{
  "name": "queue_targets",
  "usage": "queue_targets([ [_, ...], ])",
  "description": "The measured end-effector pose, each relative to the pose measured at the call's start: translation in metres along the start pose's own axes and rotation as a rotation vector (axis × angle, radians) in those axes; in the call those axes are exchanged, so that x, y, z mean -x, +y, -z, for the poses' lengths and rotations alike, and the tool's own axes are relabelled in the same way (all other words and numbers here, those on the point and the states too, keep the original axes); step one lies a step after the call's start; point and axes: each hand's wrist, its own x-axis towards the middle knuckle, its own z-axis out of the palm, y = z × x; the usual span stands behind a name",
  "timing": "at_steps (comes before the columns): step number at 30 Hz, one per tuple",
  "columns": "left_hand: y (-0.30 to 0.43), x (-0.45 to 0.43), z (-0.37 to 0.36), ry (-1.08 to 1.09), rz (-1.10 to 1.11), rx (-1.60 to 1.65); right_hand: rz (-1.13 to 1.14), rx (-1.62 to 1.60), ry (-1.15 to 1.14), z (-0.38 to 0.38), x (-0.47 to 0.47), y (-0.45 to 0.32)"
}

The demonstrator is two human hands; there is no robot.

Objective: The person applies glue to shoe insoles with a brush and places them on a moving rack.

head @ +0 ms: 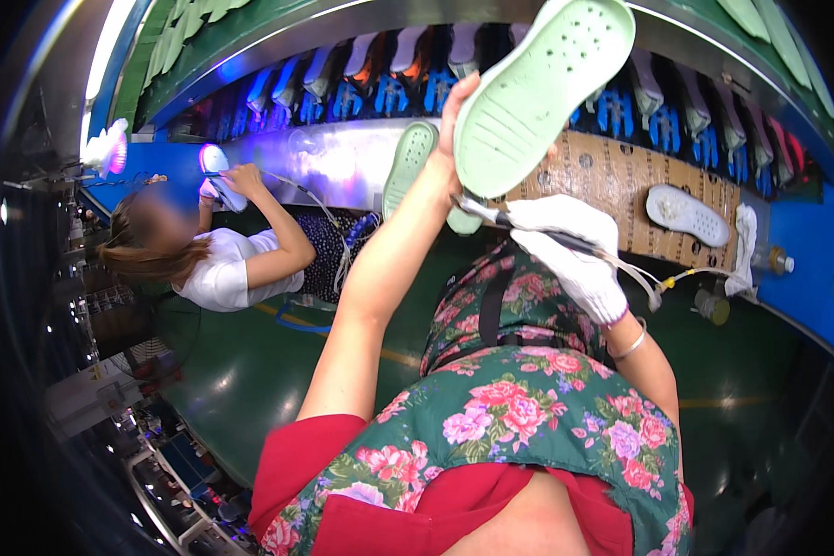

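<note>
My bare left hand grips a light green foam shoe sole by its left edge, and most of its fingers are hidden behind it. The sole is raised, showing a cluster of small holes and several thin grooves. In a white knit glove, my right hand holds a slim handheld tool with a metal tip and a pale cord. That tip lies close to the sole's lower end; whether they touch I cannot tell. Behind my left forearm is another green sole on the metal ledge.
A cardboard-covered bench bears a white sole. A white cloth and a bottle are at its right. Hanging shoe parts and blue clamps line the back. At left, a co-worker handles a sole under bright light.
</note>
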Motion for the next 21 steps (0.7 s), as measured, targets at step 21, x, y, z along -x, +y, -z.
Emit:
queue_targets([
  [21,-0.117,0.083,0.143,0.757,-0.038,0.006,-0.285,-0.041,0.328,0.033,0.008,0.076],
])
